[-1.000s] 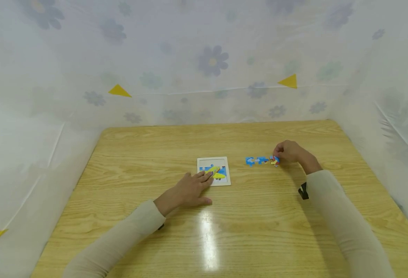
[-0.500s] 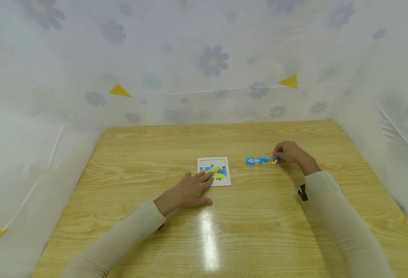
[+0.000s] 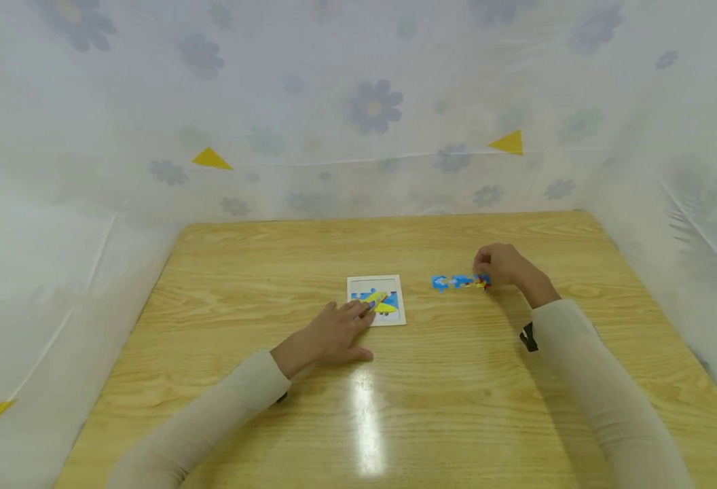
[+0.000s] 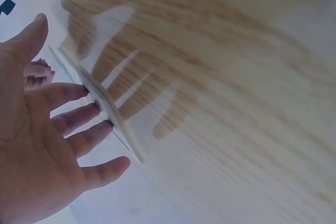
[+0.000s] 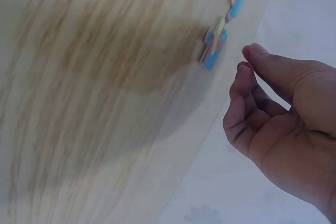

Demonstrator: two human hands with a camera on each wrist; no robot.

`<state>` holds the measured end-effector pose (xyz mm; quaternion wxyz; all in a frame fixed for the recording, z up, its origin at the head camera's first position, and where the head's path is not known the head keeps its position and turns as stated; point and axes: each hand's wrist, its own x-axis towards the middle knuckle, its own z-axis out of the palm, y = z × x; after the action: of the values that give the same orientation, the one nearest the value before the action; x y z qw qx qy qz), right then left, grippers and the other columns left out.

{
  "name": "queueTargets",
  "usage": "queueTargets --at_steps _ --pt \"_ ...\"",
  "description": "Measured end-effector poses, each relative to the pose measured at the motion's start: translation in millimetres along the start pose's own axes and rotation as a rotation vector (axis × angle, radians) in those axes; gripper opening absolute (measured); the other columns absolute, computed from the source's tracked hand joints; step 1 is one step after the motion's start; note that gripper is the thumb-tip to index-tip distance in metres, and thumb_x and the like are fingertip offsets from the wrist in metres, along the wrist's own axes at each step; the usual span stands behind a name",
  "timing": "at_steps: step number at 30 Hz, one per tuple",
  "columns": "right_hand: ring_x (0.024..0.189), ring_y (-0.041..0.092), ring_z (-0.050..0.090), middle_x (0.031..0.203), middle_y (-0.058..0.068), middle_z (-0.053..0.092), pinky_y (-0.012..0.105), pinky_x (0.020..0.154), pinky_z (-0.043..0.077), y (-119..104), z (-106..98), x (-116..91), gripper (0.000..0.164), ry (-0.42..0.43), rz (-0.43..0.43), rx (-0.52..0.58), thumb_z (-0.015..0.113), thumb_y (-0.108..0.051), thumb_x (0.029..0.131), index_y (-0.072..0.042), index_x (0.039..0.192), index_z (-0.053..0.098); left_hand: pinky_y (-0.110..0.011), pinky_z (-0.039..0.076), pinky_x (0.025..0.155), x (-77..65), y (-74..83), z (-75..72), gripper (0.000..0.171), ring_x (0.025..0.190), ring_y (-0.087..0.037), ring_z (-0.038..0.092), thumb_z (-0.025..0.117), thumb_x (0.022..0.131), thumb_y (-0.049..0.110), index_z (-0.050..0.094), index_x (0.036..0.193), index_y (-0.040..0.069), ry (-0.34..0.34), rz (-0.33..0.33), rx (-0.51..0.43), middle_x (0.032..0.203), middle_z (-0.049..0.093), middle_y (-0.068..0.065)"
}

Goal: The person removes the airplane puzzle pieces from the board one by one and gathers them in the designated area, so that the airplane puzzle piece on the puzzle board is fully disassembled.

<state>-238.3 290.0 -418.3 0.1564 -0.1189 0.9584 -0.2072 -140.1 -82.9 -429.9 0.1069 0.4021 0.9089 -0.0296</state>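
Observation:
A square white-framed jigsaw puzzle (image 3: 388,320) lies on the table, with a yellow airplane picture on blue in its lower part and a pale bare strip above. My left hand (image 3: 337,334) rests its fingertips on the puzzle's lower left, hiding that part. In the left wrist view the fingers (image 4: 89,139) are spread and fairly straight along the puzzle's edge. My right hand (image 3: 505,265) hovers just beyond the end of a row of loose jigsaw pieces (image 3: 460,280). In the right wrist view, its fingers (image 5: 241,109) are curled toward the thumb, apart from the nearest piece (image 5: 214,46), with nothing held.
The wood-grain table (image 3: 432,407) has rounded far corners. White flowered curtains (image 3: 309,102) with several yellow triangles stand close around it at the back and both sides. A bar of light reflects off the near middle of the table.
My right hand has lifted off the rightmost jigsaw piece, moving slightly left and away toward the back. My left hand stays on the puzzle.

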Motion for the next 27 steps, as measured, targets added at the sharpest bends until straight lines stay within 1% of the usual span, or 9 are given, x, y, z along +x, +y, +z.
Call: queueTargets --at_steps 4,8,13,20,27 --pt "0.074 0.021 0.058 0.088 0.012 0.065 0.037 0.072 0.046 -11.0 0.9 2.7 0.015 -0.008 -0.009 0.019 0.052 -0.014 0.098 -0.003 0.097 0.062 -0.054 0.035 0.105 -1.6 -0.3 -1.5 0.080 0.142 -0.029 0.031 0.046 0.089 0.064 0.033 0.149 0.012 -0.024 -0.009 -0.021 0.156 0.029 -0.008" --pt "0.071 0.022 0.058 0.090 0.014 0.065 0.034 0.067 0.046 -23.8 5.9 8.9 0.015 -0.006 -0.035 0.060 0.053 -0.013 0.097 -0.001 0.098 0.063 -0.055 0.034 0.105 -3.1 -0.7 -1.9 0.081 0.143 -0.028 0.028 0.046 0.089 0.064 0.030 0.150 0.012 -0.039 -0.016 -0.047 0.157 0.026 -0.007" --pt "0.067 0.018 0.054 0.090 0.013 0.065 0.031 0.065 0.045 -42.2 18.1 18.1 0.014 -0.020 -0.081 0.063 0.054 -0.011 0.096 -0.002 0.096 0.064 -0.056 0.033 0.106 -4.5 -1.4 -0.6 0.082 0.144 -0.027 0.027 0.045 0.089 0.064 0.028 0.150 0.012 -0.040 -0.014 -0.060 0.158 0.024 -0.007" --pt "0.073 0.018 0.050 0.089 0.010 0.063 0.032 0.067 0.043 -69.1 31.5 25.7 0.013 -0.008 -0.124 0.048 0.054 -0.011 0.096 -0.004 0.099 0.064 -0.058 0.033 0.105 -6.7 -1.2 -0.5 0.082 0.144 -0.028 0.027 0.047 0.089 0.064 0.030 0.150 0.011 -0.029 0.002 -0.078 0.158 0.024 -0.008" --pt "0.079 0.020 0.055 0.096 0.012 0.065 0.035 0.073 0.046 -92.5 41.4 32.2 0.014 -0.017 -0.190 0.038 0.054 -0.011 0.096 -0.004 0.102 0.064 -0.057 0.032 0.107 -8.1 0.1 0.6 0.081 0.144 -0.027 0.026 0.046 0.089 0.064 0.030 0.150 0.012 -0.036 -0.011 -0.075 0.158 0.025 -0.006"
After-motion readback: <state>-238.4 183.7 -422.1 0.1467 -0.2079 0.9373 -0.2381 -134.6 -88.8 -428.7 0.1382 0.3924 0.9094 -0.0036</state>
